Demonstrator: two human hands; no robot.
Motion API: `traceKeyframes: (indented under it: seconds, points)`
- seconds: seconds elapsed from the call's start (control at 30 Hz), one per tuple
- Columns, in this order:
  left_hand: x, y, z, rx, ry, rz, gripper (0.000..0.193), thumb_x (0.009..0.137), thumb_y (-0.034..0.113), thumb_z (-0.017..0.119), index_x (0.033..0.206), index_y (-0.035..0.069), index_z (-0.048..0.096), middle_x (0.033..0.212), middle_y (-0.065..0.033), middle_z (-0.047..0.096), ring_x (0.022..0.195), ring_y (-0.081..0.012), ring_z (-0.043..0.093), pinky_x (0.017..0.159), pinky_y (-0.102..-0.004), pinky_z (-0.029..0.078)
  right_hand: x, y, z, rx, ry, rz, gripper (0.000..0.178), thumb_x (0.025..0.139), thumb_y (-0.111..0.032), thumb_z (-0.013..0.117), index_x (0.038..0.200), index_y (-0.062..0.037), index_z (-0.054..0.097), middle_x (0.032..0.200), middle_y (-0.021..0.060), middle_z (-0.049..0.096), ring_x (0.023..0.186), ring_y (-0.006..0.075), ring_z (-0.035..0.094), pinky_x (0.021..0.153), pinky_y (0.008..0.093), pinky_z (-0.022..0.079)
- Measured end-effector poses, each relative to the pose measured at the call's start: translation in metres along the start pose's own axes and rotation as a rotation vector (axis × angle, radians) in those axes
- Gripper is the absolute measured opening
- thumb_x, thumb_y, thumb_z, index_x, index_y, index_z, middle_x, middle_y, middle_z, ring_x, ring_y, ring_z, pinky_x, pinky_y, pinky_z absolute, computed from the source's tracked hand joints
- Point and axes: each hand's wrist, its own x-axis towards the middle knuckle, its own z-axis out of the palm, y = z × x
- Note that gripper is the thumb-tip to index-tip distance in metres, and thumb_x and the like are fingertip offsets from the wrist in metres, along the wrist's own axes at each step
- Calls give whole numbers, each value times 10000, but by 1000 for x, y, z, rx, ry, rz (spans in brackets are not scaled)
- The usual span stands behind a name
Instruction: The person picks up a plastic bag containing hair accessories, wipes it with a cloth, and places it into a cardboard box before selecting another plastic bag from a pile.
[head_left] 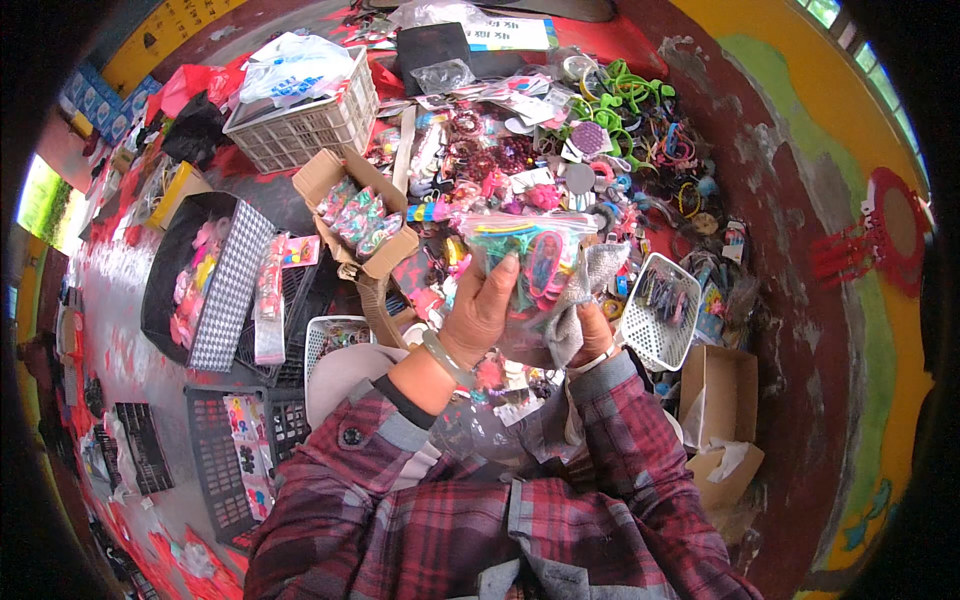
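Bag point(545, 262) points its zip edge point(530, 224) forward, long axis unclear.

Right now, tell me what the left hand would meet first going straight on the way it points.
Past the clear zip bag it holds, the left hand would likely meet the pile of colourful accessories first, though depth is unclear.

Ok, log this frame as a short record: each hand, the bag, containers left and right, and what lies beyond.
Left hand: left hand grips the clear bag
Right hand: right hand touches grey cloth; its grip is partly hidden
Bag contents: pink, green and yellow items
Left side: open carton, houndstooth box
Right side: white basket
Beyond: pile of colourful small goods; crate at far left
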Motion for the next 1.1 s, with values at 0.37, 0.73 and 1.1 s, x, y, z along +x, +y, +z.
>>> traceKeyframes:
  seconds: [0.37, 0.73, 1.1]
  points:
    - [18, -68, -16, 659, 355, 271, 390, 947, 262, 472, 1198, -33, 425, 1057, -194, 527, 955, -294, 531, 842, -366, 414, 19, -14, 33, -392, 331, -208, 344, 936, -262, 493, 1170, -11, 519, 1108, 75, 584, 953, 167, 578, 786, 296, 466]
    - [12, -38, 4, -542, -67, -264, 571, 840, 371, 634, 1277, 64, 434, 1238, -48, 517, 1161, -187, 471, 1019, -350, 334, 28, -9, 31, -1285, 359, -882, 196, 866, -71, 581, 1055, -24, 605, 989, 62, 635, 915, 152, 579, 810, 284, 447]
    - [15, -24, -9, -632, -24, -322, 521, 842, 287, 607, 1272, 45, 443, 1176, -63, 560, 1069, -203, 550, 928, -367, 443, 16, -59, 15, -214, 328, -549, 438, 956, -347, 424, 1255, -29, 463, 1222, 85, 536, 1090, 217, 535, 943, 363, 414]
